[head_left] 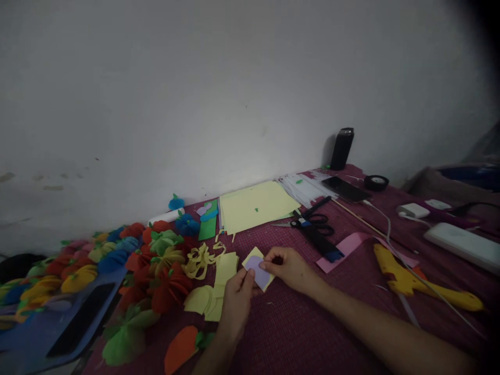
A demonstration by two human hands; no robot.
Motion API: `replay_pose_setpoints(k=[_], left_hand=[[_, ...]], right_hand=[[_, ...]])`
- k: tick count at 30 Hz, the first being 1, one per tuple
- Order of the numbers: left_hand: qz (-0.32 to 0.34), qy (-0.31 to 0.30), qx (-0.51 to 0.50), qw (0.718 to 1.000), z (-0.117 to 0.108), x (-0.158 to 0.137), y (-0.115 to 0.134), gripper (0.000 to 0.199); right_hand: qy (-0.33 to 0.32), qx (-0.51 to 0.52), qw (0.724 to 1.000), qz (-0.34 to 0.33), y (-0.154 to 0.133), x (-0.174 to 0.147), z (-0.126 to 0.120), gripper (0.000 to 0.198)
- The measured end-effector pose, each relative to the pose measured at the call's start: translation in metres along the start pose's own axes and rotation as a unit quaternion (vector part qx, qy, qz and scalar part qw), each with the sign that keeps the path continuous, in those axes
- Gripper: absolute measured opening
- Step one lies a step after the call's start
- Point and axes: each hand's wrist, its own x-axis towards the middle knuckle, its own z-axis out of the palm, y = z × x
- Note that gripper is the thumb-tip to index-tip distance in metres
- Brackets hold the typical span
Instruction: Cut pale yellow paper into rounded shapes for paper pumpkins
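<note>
A: Two hands are shown above the worktop [297, 333]. What is held?

B: A small yellow paper square [253, 258], with a lilac paper shape [259, 272] laid on it, is pinched from both sides. It is gripped by the left hand [238, 302] at its lower edge and by the right hand [291, 268] at its right edge, fingers closed on it.

A: What is placed around it?

B: Yellow paper offcuts [213, 291] are seen just left; scissors [312, 223] and a yellow glue gun [414, 281] lie to the right; paper flowers [164, 260] are heaped further left.
</note>
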Motion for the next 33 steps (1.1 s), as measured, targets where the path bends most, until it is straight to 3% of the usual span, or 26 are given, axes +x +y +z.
replay_pose_setpoints(k=[15, 17, 20, 26, 33], left_hand=[[-0.002, 0.002, -0.007, 1.0, 0.002, -0.002, 0.003, 0.035], [0.002, 0.006, -0.012, 1.0, 0.003, -0.003, 0.004, 0.035], [0.011, 0.017, -0.018, 1.0, 0.003, -0.003, 0.006, 0.034], [0.032, 0.068, -0.044, 0.996, 0.002, -0.001, 0.006, 0.028], [0.038, 0.031, -0.101, 0.994, 0.009, -0.003, 0.011, 0.023]], right_hand=[[-0.015, 0.011, 1.0, -0.003, 0.004, 0.001, 0.001, 0.012], [-0.005, 0.044, 0.999, -0.003, 0.007, 0.003, 0.002, 0.011], [0.004, 0.146, 0.989, 0.03, 0.008, 0.004, 0.003, 0.025], [-0.091, 0.265, 0.952, 0.125, 0.0, -0.003, 0.007, 0.036], [-0.112, 0.353, 0.922, 0.109, -0.001, -0.008, 0.018, 0.036]])
